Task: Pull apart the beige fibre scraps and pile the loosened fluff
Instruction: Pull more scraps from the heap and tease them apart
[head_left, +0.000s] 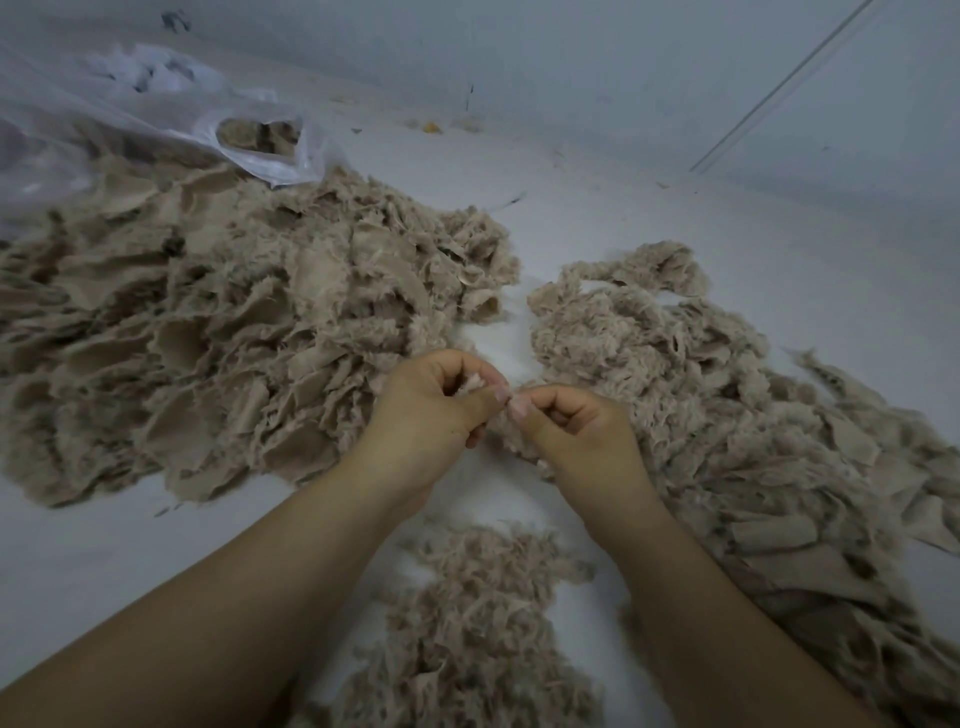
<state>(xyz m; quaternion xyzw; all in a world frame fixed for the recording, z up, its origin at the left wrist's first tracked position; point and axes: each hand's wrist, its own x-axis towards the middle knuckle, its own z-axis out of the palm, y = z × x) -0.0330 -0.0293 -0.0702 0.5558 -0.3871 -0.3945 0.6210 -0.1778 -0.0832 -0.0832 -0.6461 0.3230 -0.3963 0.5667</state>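
A: Where is our small beige fibre scrap (470, 387) now?

B: Between us, above the pale floor (597, 223). Our left hand (434, 415) and right hand (576, 431) both pinch it, fingertips nearly touching.

A: How will it handle?

B: Light, soft, easily torn, we think. We should grip the frayed edges and drop the fluff on the near loose fluff pile (478, 623).

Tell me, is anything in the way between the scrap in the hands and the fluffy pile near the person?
Nothing visible is. The left hand and right hand pinch the scrap between them, above bare floor. The fluff pile lies just below, between the forearms, with only open space between.
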